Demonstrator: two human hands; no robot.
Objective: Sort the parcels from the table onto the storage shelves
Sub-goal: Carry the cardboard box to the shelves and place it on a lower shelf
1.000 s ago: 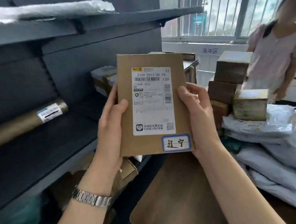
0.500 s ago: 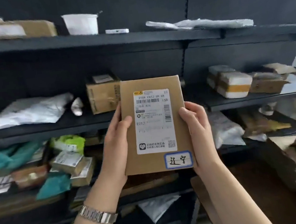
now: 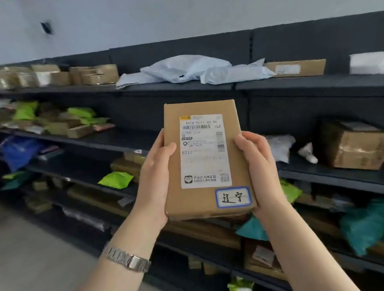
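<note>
In the head view, a flat brown cardboard parcel (image 3: 203, 158) is held upright in the middle of the scene, in the air in front of the dark storage shelves (image 3: 301, 82). It touches no shelf. On its front side there is a white shipping label (image 3: 202, 152) with a barcode, and near the bottom right corner a small blue-framed sticker (image 3: 233, 197) with two handwritten characters.

The left hand (image 3: 156, 176) grips the left edge of the parcel: the thumb lies on the front side and the other fingers are closed behind it. On the left wrist there is a metal wristwatch (image 3: 127, 258). The right hand (image 3: 261, 172) grips the right edge in the same way, with the thumb on the front side near the label and the fingers wrapped behind.

The shelves run from the far left to the near right, with several levels. On the top level, behind the parcel, lie grey plastic mailer bags (image 3: 186, 70), and to the right of them a long flat carton (image 3: 297, 68). At the far left of this level stand several brown boxes (image 3: 54, 75), blurred. On the middle level at the right sits a taped cardboard box (image 3: 356, 144). On the lower levels lie green bags (image 3: 116, 180) and teal bags (image 3: 376, 219).
</note>
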